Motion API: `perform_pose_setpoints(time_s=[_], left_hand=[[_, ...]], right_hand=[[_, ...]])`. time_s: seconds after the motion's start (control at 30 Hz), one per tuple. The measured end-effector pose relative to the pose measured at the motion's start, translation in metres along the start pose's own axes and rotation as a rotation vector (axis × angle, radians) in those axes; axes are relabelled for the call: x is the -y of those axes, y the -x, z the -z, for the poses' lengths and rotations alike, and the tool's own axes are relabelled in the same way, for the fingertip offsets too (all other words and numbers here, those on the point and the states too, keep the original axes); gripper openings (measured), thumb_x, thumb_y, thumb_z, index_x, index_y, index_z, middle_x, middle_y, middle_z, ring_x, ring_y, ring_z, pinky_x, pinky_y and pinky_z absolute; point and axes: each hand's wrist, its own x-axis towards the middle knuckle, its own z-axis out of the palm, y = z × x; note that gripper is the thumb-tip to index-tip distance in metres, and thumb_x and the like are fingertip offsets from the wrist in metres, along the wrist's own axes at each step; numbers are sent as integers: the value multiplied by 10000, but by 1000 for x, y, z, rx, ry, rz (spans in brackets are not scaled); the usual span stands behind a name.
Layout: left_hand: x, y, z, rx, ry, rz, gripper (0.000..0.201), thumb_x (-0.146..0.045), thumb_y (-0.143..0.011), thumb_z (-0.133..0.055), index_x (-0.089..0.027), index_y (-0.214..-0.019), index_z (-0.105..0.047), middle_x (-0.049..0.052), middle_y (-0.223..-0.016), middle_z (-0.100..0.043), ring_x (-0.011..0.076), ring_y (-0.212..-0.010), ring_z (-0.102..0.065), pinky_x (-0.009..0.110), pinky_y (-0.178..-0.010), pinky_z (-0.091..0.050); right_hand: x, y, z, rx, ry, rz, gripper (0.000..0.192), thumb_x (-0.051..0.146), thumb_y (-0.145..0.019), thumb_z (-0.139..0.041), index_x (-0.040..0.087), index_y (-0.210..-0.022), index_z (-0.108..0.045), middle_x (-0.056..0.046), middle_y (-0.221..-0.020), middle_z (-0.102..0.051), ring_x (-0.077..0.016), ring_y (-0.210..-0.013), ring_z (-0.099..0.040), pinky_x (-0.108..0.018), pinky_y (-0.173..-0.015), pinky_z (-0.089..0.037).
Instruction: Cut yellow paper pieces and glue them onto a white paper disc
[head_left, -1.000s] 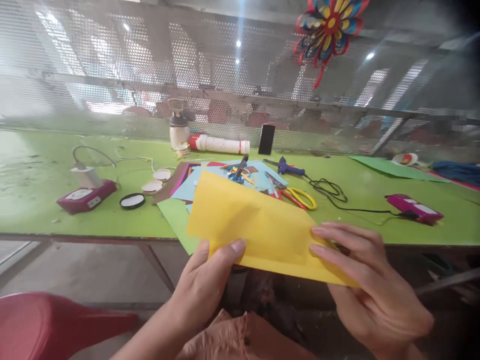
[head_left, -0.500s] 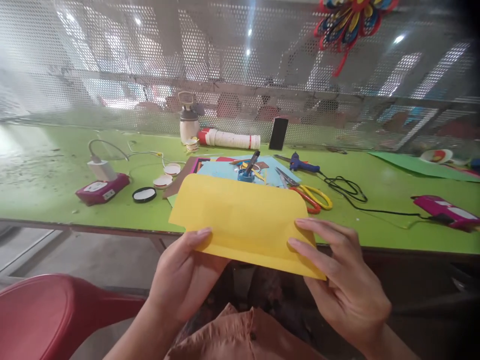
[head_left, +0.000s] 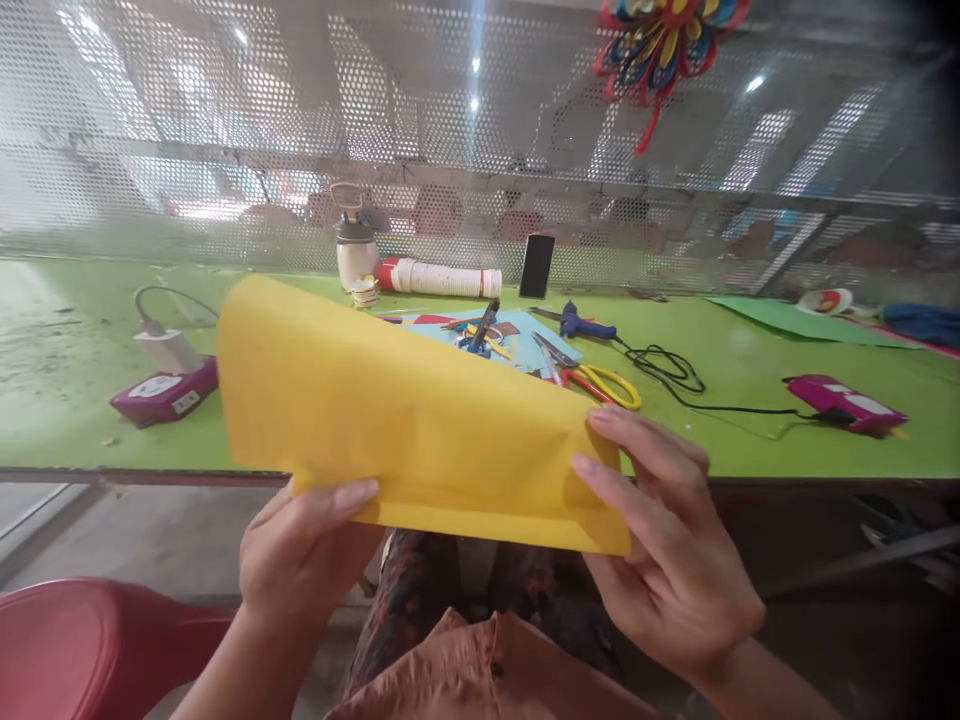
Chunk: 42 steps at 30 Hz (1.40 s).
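A sheet of yellow paper [head_left: 420,410] is held up in front of the table's near edge, its far side curling over and its near edge showing a narrow fold or lip. My left hand [head_left: 315,550] grips the lower left part, thumb on top and the fingers hidden beneath. At the right end, my right hand [head_left: 667,530] pinches the paper, with two fingertips on the upper face and the thumb underneath. Beyond the paper lie scissors [head_left: 611,385] with yellow and red handles and a blue glue gun [head_left: 589,325].
On the green table [head_left: 750,400] are purple power strips [head_left: 165,390], stacked paper cups [head_left: 450,280], a jug [head_left: 355,250], a propped phone [head_left: 537,265] and light blue paper [head_left: 525,330]. A black cord [head_left: 667,370] trails right. A red chair [head_left: 67,640] stands at lower left.
My left hand has moved left along the paper. The sheet's left end has swung up and toward me, now covering the round lids on the table. My right hand keeps its pinch.
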Motion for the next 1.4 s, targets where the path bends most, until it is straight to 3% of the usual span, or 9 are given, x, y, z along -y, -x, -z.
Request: perform_pose_setpoints(time_s=[0.1,0.23,0.37,0.63,0.73,0.83,0.97,1.2,1.4], left_hand=[[8,-6,2,40,26,-106,552,-34,-716,-587,-286,-1196,-687,-4,-1108,-761,302,-1185,-628,379,-1006,-525],[17,-8,5,-18,35,75,570,-47,-774,-545,-226,-1310,-615,41,-1158,-744,290,-1163,-642,394,-1039,-499],[22,-5,6,-114,28,130,615,10,-823,-488,-205,-1398,-520,76,-1243,-702,264,-1168,-639,404,-1037,-502],[27,-1,11,-206,1,158,587,-2,-847,-512,-195,-1402,-500,86,-1254,-691,249,-1140,-653,368,-966,-556],[29,1,12,-211,-2,179,581,-17,-850,-527,-202,-1401,-500,87,-1253,-691,253,-1121,-663,374,-956,-559],[32,4,11,-198,11,207,570,-28,-846,-528,-196,-1390,-513,90,-1230,-702,259,-1093,-677,382,-935,-567],[30,7,13,-140,91,195,515,-94,-852,-526,-191,-1357,-547,92,-1180,-725,278,-1080,-680,401,-882,-584],[1,3,21,-175,107,199,345,-200,-928,-462,-135,-1213,-646,91,-975,-782,228,-822,-745,294,-672,-616],[-4,3,22,-206,2,243,346,-210,-963,-454,-127,-1252,-625,94,-1043,-773,235,-904,-743,311,-801,-611]], right_hand=[[-5,9,-11,18,-30,-26,600,-72,-759,-556,174,-1305,-592,-161,-1379,-508,-380,-1278,-466,-608,-986,-425],[-7,27,-24,98,-30,-99,500,-79,-801,-506,153,-1231,-612,-180,-1351,-508,-362,-1295,-439,-603,-992,-414],[-7,43,-29,101,-26,-224,455,-58,-828,-561,169,-1216,-624,-176,-1312,-532,-296,-1163,-531,-514,-939,-464],[-1,48,-35,99,-403,-766,299,219,-936,-575,224,-1235,-569,-99,-1075,-657,-203,-920,-672,-339,-735,-598],[3,41,-36,44,-671,-1074,454,346,-867,-680,225,-1268,-503,-60,-944,-693,-196,-822,-678,-303,-643,-596],[8,35,-38,29,-754,-1223,635,392,-796,-752,229,-1328,-445,-2,-792,-679,-151,-592,-607,-249,-469,-503],[10,34,-40,30,-747,-1290,695,398,-778,-766,255,-1365,-423,57,-673,-622,-114,-468,-515,-222,-402,-401],[8,32,-38,28,-747,-1277,681,362,-791,-768,281,-1378,-432,82,-629,-561,-102,-470,-515,-200,-408,-396],[9,28,-32,49,-718,-1264,650,355,-819,-744,288,-1388,-437,63,-672,-589,-93,-479,-508,-196,-420,-400]])
